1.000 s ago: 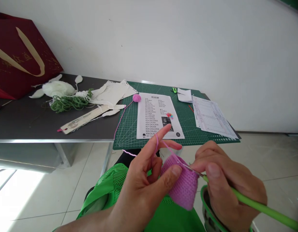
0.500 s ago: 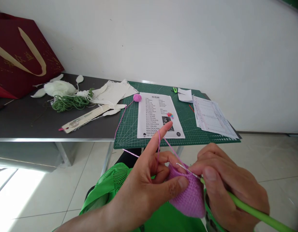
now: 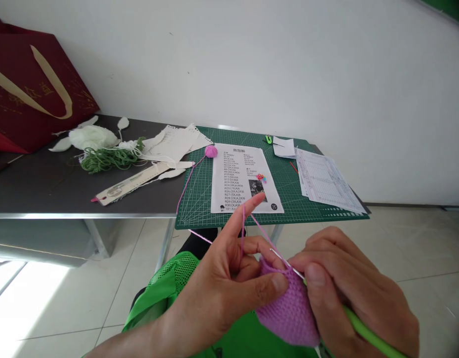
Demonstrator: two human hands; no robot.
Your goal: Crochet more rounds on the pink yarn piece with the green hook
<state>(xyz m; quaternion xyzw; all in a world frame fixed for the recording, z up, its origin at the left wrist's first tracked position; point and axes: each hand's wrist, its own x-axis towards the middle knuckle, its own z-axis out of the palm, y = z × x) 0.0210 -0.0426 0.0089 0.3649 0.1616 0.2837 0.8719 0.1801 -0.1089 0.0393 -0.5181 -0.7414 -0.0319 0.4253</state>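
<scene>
At the lower right, the right hand [image 3: 358, 283] pinched a hook [image 3: 365, 332] whose long axis slanted up and leftward. Its tip lay at the rim of the pink piece [image 3: 292, 315], near the yarn [image 3: 264, 232] that ran down from the left hand's raised forefinger. The left hand [image 3: 227, 283] pinched that rim, left of the right hand. Beyond, a pink ball [image 3: 211, 151] sat by the corner of a printed sheet [image 3: 239, 171] on a green mat [image 3: 294, 199].

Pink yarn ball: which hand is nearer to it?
Left. The left hand is on the near side of the pink yarn ball, slightly to its right; the right hand, holding the crochet hook, is farther off to the right.
</scene>
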